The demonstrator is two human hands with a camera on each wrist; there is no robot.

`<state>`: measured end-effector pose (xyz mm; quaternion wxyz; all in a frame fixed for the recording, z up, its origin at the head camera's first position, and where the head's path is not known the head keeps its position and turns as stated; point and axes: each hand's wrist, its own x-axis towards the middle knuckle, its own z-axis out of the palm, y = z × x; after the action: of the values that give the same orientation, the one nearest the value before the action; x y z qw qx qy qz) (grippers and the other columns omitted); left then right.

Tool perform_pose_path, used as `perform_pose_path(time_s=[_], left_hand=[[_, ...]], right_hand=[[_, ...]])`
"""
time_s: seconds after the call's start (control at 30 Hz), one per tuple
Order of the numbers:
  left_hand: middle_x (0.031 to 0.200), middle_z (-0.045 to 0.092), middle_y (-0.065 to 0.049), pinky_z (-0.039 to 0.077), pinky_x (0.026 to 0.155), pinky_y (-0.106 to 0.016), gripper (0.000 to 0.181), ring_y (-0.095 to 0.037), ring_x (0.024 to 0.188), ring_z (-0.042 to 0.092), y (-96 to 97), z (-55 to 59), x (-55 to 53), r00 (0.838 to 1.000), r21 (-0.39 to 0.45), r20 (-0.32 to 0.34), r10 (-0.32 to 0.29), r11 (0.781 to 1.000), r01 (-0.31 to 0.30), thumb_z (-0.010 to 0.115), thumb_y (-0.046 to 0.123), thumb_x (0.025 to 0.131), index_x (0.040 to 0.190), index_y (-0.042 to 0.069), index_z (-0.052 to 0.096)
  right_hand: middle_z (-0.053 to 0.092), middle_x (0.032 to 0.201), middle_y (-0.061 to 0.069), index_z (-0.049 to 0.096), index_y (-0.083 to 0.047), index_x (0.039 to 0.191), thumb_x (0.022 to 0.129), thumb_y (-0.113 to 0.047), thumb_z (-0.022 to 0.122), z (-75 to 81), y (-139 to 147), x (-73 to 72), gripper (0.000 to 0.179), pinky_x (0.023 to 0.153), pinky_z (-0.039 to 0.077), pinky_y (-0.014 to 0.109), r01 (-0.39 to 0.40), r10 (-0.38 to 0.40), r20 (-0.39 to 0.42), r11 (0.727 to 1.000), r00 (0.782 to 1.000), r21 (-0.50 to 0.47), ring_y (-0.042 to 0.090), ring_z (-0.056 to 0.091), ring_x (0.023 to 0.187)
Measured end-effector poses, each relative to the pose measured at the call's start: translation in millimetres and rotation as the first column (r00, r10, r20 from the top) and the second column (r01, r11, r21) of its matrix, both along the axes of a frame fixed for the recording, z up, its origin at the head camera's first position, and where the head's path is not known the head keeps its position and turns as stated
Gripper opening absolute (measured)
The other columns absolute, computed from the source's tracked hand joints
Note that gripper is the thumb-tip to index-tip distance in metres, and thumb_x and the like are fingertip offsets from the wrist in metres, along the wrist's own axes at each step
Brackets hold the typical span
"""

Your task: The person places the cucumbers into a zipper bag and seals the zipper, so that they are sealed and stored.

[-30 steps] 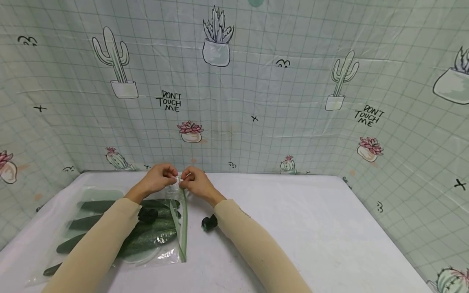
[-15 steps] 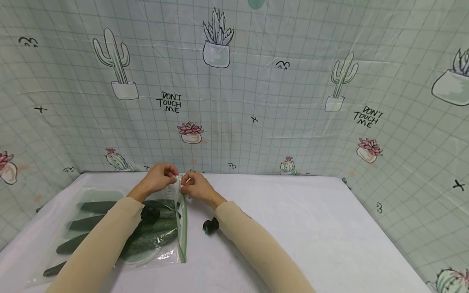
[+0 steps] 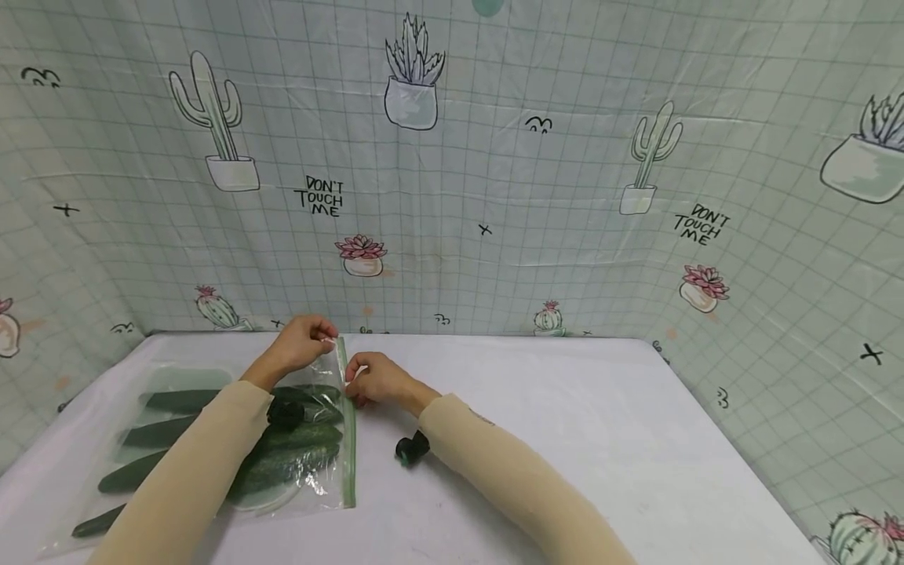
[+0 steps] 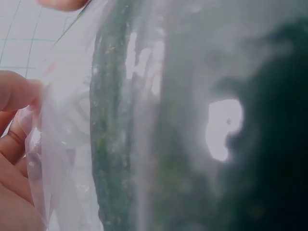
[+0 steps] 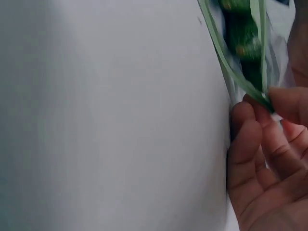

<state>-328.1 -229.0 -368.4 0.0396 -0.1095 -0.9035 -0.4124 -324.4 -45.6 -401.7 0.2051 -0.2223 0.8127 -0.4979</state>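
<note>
A clear zip bag (image 3: pixel 321 490) with a green zip strip (image 3: pixel 349 463) lies flat at the left of the table. Several dark green cucumbers (image 3: pixel 282 463) show through its film. At the bag's far corner my left hand (image 3: pixel 305 343) pinches the film beside the strip's end; the left wrist view shows these fingers (image 4: pixel 17 91) on the crinkled plastic. My right hand (image 3: pixel 377 378) grips the strip a little nearer, thumb against fingers. In the right wrist view the two green zip edges (image 5: pixel 224 57) spread apart above that pinch, with cucumber (image 5: pixel 245 41) between them.
The white table (image 3: pixel 565 439) reaches to a patterned curtain (image 3: pixel 487 157) at the back. Dark wrist devices (image 3: pixel 412 450) sit under both sleeves. A pale curved rim (image 3: pixel 271 502) shows through the bag's near side.
My right hand has slid along the zip strip toward me, away from the far corner. The strip's two edges, apart before, now lie together in the head view. My left hand stays at the corner.
</note>
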Motion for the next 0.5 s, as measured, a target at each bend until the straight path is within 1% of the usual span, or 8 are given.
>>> perform_pose_path(time_s=[0.17, 0.37, 0.5], left_hand=[[0.09, 0.06, -0.016, 0.045, 0.063, -0.03, 0.019, -0.024, 0.08, 0.055, -0.3, 0.1, 1.7, 1.0, 0.02, 0.014, 0.003, 1.0, -0.003, 0.056, -0.002, 0.09, 0.107, -0.01, 0.06], [0.094, 0.06, -0.017, 0.046, 0.066, -0.03, 0.021, -0.026, 0.084, 0.056, -1.8, -0.7, 2.3, 1.0, 0.025, 0.026, 0.008, 1.0, -0.009, 0.056, -0.001, 0.09, 0.109, -0.01, 0.059], [0.092, 0.06, -0.018, 0.045, 0.065, -0.031, 0.02, -0.026, 0.083, 0.056, -2.3, -0.8, 2.5, 1.0, 0.027, 0.014, 0.008, 1.0, -0.008, 0.055, -0.001, 0.09, 0.108, -0.011, 0.059]], right_hand=[[0.057, 0.054, 0.007, 0.055, -0.007, 0.083, 0.085, 0.0, 0.066, 0.7, 4, 13.7, 0.014, 0.041, 0.045, 0.024, -0.013, 0.012, 0.042, 1.0, 0.999, 0.029, 0.014, 0.054, 0.044], [0.059, 0.055, 0.008, 0.054, -0.007, 0.082, 0.085, 0.002, 0.066, -2.9, 8, 28.3, 0.015, 0.039, 0.048, 0.026, 0.006, -0.008, 0.11, 1.0, 0.994, 0.014, 0.014, 0.053, 0.04], [0.059, 0.054, 0.01, 0.056, -0.007, 0.082, 0.084, 0.003, 0.067, -4.7, 11, 37.8, 0.015, 0.039, 0.049, 0.027, 0.018, -0.018, 0.144, 1.0, 0.989, 0.001, 0.015, 0.054, 0.04]])
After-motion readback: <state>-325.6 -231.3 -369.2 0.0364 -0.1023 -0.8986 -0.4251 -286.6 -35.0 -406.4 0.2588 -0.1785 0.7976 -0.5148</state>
